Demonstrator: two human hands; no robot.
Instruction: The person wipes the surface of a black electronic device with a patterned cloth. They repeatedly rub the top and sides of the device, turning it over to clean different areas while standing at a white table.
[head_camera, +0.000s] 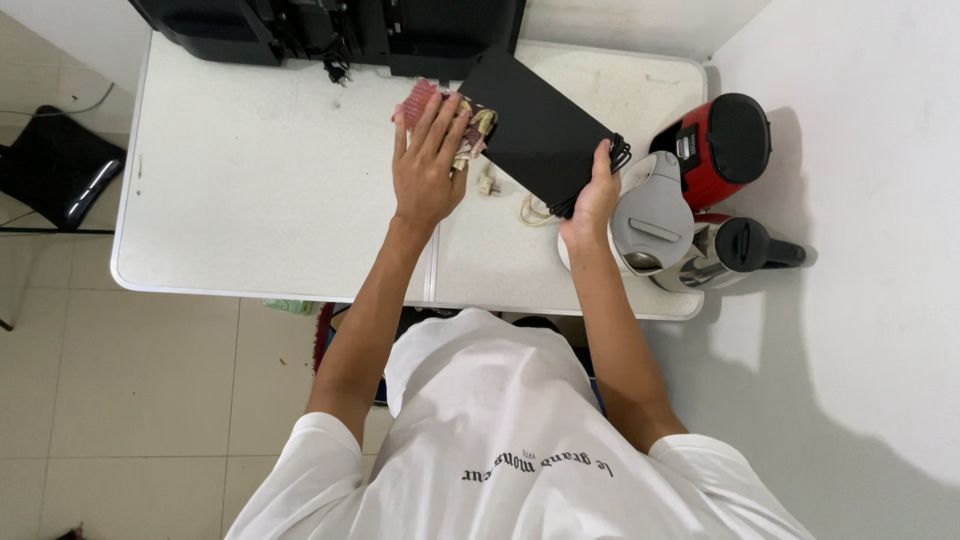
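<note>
Pressing flat with spread fingers, the left hand (428, 165) covers a crumpled cloth (470, 125); the right hand (592, 200) grips a flat matte-black tray (535, 125) at its corner.

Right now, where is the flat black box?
In the head view, the flat black box is tilted up at centre-right of the table, gripped by the right hand, beside the left hand.

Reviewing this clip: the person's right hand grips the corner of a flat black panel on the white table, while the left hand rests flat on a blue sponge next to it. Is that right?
Not quite: the head view shows no blue sponge. The left hand rests flat on a reddish-pink cloth. The rest holds: the right hand grips the corner of the flat black panel on the white table.
</note>
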